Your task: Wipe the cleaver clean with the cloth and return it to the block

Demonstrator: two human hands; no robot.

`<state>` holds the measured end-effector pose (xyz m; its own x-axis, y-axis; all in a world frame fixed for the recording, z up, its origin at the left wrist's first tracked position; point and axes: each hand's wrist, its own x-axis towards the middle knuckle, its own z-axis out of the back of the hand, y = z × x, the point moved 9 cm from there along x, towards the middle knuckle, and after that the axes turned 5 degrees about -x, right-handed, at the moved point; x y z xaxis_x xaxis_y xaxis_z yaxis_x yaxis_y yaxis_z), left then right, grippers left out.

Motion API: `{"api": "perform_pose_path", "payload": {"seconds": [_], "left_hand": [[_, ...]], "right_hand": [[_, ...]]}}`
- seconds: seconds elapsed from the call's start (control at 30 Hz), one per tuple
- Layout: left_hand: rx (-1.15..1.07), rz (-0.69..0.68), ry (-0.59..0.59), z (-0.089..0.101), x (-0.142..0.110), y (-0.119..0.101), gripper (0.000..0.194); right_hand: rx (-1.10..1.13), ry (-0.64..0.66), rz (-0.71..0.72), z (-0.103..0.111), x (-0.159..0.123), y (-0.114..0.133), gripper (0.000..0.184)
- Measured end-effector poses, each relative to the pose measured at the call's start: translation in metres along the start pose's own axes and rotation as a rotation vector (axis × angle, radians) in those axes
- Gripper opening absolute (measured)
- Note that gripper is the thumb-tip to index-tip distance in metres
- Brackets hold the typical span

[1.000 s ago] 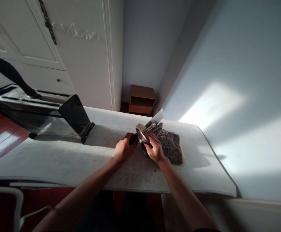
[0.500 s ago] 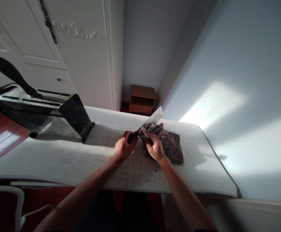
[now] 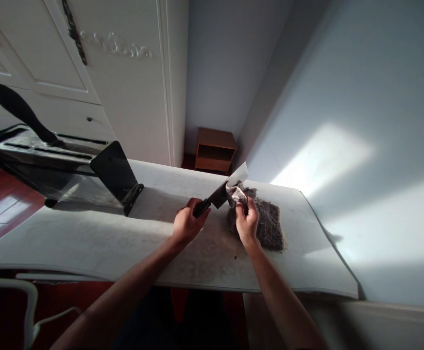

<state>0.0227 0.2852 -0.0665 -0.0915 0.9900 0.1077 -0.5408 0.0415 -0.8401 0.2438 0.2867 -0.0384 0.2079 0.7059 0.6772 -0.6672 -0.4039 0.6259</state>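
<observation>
My left hand (image 3: pixel 189 222) is closed round the black handle of a kitchen knife (image 3: pixel 219 195). The wide blade, a cleaver-like shape, slants up and to the right above the table. In my right hand (image 3: pixel 247 221) I pinch a bunched part of a grey-brown cloth (image 3: pixel 269 223), folded over the middle of the blade. The rest of that cloth hangs down to the right and lies on the white table (image 3: pixel 153 253). Cloth covers part of the blade; its tip end shows beyond.
A black knife block (image 3: pixel 113 170) with clear sides stands at the table's left, one black-handled tool (image 3: pixel 20 112) upright in it. White cabinets (image 3: pixel 135 97) rise behind. A brown nightstand (image 3: pixel 216 146) stands past the far edge, and a wall (image 3: pixel 379 204) bounds the right.
My right hand has moved right along the blade with the cloth, away from the handle, baring the blade near it. My left hand and the knife have hardly moved.
</observation>
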Motion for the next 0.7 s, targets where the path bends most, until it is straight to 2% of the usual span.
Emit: {"api": "perform_pose_path", "payload": {"seconds": [0.1,0.2,0.3,0.4,0.47,0.53,0.6,0.7], "left_hand": [[0.110,-0.049,0.012,-0.005,-0.002,0.000,0.029],[0.265,-0.154,0.003,-0.012,-0.005,-0.003,0.033],[0.359,-0.250,0.009,-0.018,-0.008,-0.007,0.032],[0.406,-0.309,0.045,-0.023,-0.011,-0.011,0.032],[0.438,-0.326,0.046,-0.022,-0.011,-0.012,0.030],[0.456,-0.331,0.034,-0.020,-0.010,-0.013,0.029],[0.452,-0.339,0.022,-0.019,-0.010,-0.014,0.029],[0.432,-0.362,0.009,-0.018,-0.011,-0.015,0.029]], "right_hand": [[-0.020,-0.163,-0.048,0.017,-0.001,-0.003,0.021],[-0.025,-0.231,0.088,0.026,-0.004,0.010,0.025],[0.034,-0.098,0.349,0.016,-0.010,0.037,0.034],[0.064,0.121,0.482,-0.003,-0.016,0.057,0.043],[0.035,0.240,0.503,-0.015,-0.019,0.062,0.045],[-0.003,0.303,0.505,-0.022,-0.022,0.064,0.045],[-0.037,0.312,0.494,-0.025,-0.022,0.063,0.044],[-0.068,0.247,0.450,-0.021,-0.019,0.054,0.043]]}}
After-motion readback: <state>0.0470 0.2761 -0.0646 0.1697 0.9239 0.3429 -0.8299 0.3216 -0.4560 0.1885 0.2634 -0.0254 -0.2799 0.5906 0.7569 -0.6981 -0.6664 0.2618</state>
